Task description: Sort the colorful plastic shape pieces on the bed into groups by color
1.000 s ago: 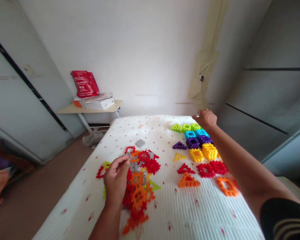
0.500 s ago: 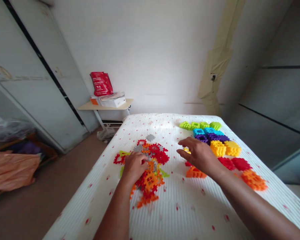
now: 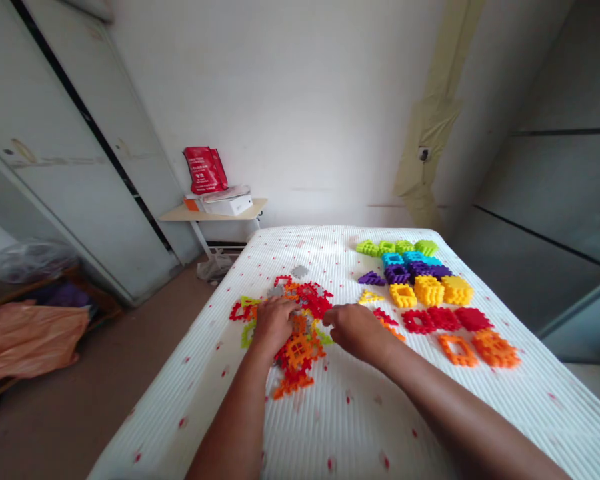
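Note:
My left hand [image 3: 275,325] rests on the left side of a mixed pile of plastic interlocking building pieces. Its fingers are bent and closed among them, and their tips are partly hidden. At the pile's right edge, my right hand [image 3: 356,329] hangs with curled fingers pointing left; I cannot make out what, if anything, is in them. Red pieces [image 3: 315,299] lie between the hands, and an orange window-shaped piece [image 3: 299,351] is on top nearer me. A lime-green piece [image 3: 248,333] pokes out beside my left hand, and a grey piece [image 3: 300,271] lies apart beyond the pile.
On the right, pieces stand in colour rows: lime green [image 3: 397,248], light blue [image 3: 415,258], purple [image 3: 410,272], yellow [image 3: 429,291], red [image 3: 444,319] and orange [image 3: 496,349]. A white ribbed cover [image 3: 350,413] lies beneath everything. A small side table [image 3: 180,213] holds a red bag [image 3: 205,170].
My right hand has moved left from the colour rows to the pile, and its spread fingers have curled. My left hand has stayed on the pile. The view has shifted slightly.

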A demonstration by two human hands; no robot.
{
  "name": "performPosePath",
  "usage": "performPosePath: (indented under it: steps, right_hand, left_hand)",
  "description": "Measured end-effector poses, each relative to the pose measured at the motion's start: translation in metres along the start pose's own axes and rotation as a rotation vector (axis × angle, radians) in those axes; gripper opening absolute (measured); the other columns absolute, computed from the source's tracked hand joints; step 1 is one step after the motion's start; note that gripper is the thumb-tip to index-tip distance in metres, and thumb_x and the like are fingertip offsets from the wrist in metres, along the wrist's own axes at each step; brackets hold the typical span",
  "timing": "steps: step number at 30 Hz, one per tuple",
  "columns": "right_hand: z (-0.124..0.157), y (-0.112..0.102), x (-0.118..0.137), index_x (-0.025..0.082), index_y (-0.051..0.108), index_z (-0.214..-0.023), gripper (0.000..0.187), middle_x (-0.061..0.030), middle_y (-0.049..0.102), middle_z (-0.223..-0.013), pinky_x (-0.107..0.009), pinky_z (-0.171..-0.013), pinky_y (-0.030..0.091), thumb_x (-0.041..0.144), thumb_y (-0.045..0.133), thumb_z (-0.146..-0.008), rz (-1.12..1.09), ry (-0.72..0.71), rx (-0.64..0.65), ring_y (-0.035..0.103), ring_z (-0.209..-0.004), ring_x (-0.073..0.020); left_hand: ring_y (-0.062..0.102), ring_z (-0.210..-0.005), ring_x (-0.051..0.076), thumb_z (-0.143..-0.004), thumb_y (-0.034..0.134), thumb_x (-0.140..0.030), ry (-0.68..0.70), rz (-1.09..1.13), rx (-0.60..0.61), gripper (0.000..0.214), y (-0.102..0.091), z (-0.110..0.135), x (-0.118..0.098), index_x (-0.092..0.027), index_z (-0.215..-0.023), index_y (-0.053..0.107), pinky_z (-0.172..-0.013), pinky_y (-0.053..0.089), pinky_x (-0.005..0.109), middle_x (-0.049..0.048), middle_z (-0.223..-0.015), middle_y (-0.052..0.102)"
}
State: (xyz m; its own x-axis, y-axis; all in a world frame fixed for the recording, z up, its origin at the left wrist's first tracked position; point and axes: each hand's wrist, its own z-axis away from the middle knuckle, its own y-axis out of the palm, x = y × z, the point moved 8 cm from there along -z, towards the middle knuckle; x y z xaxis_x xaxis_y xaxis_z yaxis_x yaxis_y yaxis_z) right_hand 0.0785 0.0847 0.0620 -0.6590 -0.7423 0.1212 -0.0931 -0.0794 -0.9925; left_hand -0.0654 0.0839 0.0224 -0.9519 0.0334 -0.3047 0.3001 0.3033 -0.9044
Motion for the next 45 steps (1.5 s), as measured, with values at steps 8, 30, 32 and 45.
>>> performPosePath:
  steps: [8,30,32,45]
  right_hand:
    - [-0.012,0.054,0.007,0.015,0.062,-0.100,0.028,-0.0125,0.069,-0.090,-0.029,-0.066,0.050,0.007,0.041,-0.083,0.127,0.032,0.121,0.066,-0.083,-0.0227]
    - [-0.035,-0.047,-0.136,0.019,0.066,-0.098,0.030,-0.0041,0.070,-0.090,-0.019,-0.070,0.039,0.009,0.047,-0.077,0.033,0.230,-0.258,0.062,-0.081,-0.0131]
    - [-0.048,-0.055,-0.173,0.019,0.065,-0.101,0.030,-0.0055,0.069,-0.095,-0.019,-0.073,0.039,0.012,0.045,-0.080,0.066,0.363,-0.318,0.062,-0.086,-0.0142]
    - [-0.112,-0.031,-0.269,0.017,0.064,-0.108,0.034,-0.0109,0.067,-0.103,-0.022,-0.075,0.038,0.012,0.043,-0.081,0.128,0.574,-0.261,0.059,-0.092,-0.0179]
  left_hand:
    - [0.059,-0.085,0.020,-0.077,0.045,-0.015,-0.159,0.071,-0.383,0.025,-0.029,0.003,0.039,-0.020,-0.084,0.069,-0.082,0.045,0.033,0.0040,-0.086,0.071]
    - [0.062,-0.082,0.019,-0.075,0.047,-0.025,-0.226,0.278,-0.566,0.022,-0.044,0.014,0.046,-0.022,-0.079,0.068,-0.081,0.047,0.031,0.0025,-0.084,0.070]
    - [0.062,-0.082,0.019,-0.075,0.047,-0.026,-0.222,0.286,-0.570,0.022,-0.045,0.014,0.045,-0.022,-0.078,0.068,-0.081,0.047,0.031,0.0024,-0.084,0.070]
    - [0.061,-0.081,0.019,-0.075,0.048,-0.029,-0.244,0.292,-0.577,0.020,-0.048,0.018,0.047,-0.024,-0.079,0.067,-0.081,0.048,0.030,0.0017,-0.084,0.068]
